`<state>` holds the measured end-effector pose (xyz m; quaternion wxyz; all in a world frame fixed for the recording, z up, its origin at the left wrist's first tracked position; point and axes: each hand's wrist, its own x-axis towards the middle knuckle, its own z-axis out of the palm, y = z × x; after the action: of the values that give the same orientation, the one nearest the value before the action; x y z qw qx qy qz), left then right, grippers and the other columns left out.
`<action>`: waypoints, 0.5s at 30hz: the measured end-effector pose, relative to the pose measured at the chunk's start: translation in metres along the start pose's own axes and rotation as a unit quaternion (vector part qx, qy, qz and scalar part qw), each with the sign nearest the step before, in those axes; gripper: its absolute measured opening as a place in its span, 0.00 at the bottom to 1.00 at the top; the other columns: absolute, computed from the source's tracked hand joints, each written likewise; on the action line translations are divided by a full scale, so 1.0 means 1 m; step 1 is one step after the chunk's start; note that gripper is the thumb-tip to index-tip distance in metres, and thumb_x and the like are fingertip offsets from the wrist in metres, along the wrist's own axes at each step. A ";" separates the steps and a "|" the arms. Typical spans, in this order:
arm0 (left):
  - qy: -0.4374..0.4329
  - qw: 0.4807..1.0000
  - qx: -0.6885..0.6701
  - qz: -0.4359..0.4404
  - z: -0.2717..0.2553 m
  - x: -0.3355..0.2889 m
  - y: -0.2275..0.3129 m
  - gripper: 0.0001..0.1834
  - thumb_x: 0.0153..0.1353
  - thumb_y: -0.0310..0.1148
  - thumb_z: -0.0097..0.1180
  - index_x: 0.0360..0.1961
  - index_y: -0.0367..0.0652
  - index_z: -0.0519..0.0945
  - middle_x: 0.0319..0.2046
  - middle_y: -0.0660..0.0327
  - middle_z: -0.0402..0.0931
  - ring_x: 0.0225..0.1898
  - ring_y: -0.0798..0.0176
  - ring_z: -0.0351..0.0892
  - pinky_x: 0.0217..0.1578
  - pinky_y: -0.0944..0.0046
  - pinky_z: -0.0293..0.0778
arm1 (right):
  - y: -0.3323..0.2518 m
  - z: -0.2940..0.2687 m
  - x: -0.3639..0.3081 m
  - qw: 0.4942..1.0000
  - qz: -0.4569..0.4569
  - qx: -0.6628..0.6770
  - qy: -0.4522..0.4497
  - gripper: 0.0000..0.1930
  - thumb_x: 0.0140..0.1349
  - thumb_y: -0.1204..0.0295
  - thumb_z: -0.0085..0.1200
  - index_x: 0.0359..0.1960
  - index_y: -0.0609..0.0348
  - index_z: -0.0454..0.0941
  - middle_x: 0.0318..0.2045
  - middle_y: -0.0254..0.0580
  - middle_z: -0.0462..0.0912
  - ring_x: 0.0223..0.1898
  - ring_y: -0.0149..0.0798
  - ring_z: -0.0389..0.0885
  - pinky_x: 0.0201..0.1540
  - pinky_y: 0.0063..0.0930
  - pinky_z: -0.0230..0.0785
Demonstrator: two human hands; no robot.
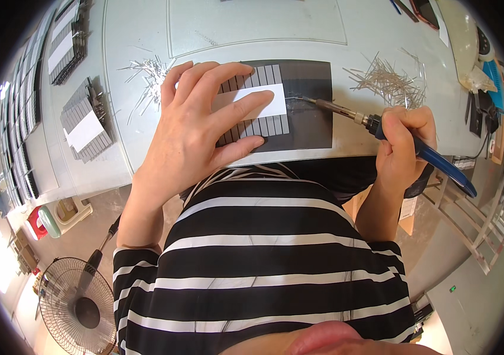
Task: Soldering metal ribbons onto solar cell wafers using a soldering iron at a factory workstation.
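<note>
A row of dark grey strips (272, 127) with a white band (277, 105) across it lies on a black mat (311, 133) near the table's front edge. My left hand (201, 112) rests spread over it, the fingertips touching the strips and the band. In my right hand (406, 139) is a soldering iron (435, 158) with a blue handle, gripped between thumb and fingers. Its tip points left and sits just off the right end of the white band, by a thin metal wire (293, 97) on the mat.
Piles of thin silvery wires lie left (152, 77) and right (391, 80) of the mat. Stacks of similar banded strips (86, 127) stand at the left of the table (252, 29). A fan (80, 305) is on the floor at lower left. A phone (426, 13) lies far right.
</note>
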<state>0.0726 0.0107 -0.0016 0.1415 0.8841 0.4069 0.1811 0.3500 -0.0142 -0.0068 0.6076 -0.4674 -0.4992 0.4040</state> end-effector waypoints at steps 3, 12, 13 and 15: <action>-0.006 1.000 0.004 0.008 -0.001 0.000 -0.002 0.25 0.52 0.50 0.67 0.50 0.55 0.85 0.57 0.58 0.72 0.57 0.49 0.67 0.61 0.47 0.59 | 0.000 0.002 0.000 1.000 0.007 -0.005 0.014 0.09 0.56 0.84 0.60 0.26 0.62 0.70 0.22 0.34 0.77 0.21 0.20 0.65 0.25 0.16 0.57; -0.007 1.000 -0.002 0.015 -0.001 0.001 -0.004 0.25 0.51 0.49 0.67 0.51 0.55 0.84 0.57 0.58 0.73 0.57 0.49 0.67 0.62 0.46 0.59 | 0.000 0.001 0.000 1.000 0.014 -0.011 0.017 0.09 0.55 0.84 0.60 0.26 0.62 0.70 0.22 0.33 0.76 0.21 0.20 0.65 0.26 0.16 0.57; -0.007 1.000 -0.004 0.015 -0.001 0.002 -0.004 0.25 0.51 0.49 0.67 0.51 0.55 0.84 0.57 0.58 0.73 0.57 0.49 0.68 0.62 0.47 0.59 | 0.000 0.002 0.000 1.000 0.014 -0.010 0.017 0.09 0.55 0.84 0.60 0.26 0.62 0.70 0.22 0.33 0.76 0.21 0.20 0.65 0.26 0.16 0.57; -0.008 1.000 -0.003 0.017 -0.001 0.002 -0.004 0.25 0.51 0.48 0.67 0.51 0.55 0.84 0.57 0.58 0.73 0.57 0.48 0.68 0.62 0.47 0.59 | -0.002 0.003 0.000 0.999 0.015 -0.018 0.025 0.09 0.55 0.84 0.59 0.26 0.62 0.70 0.22 0.34 0.76 0.21 0.20 0.65 0.26 0.17 0.58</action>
<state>0.0710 0.0152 -0.0019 0.1449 0.8918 0.3902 0.1774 0.3470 -0.0142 -0.0046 0.6055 -0.4953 -0.4839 0.3923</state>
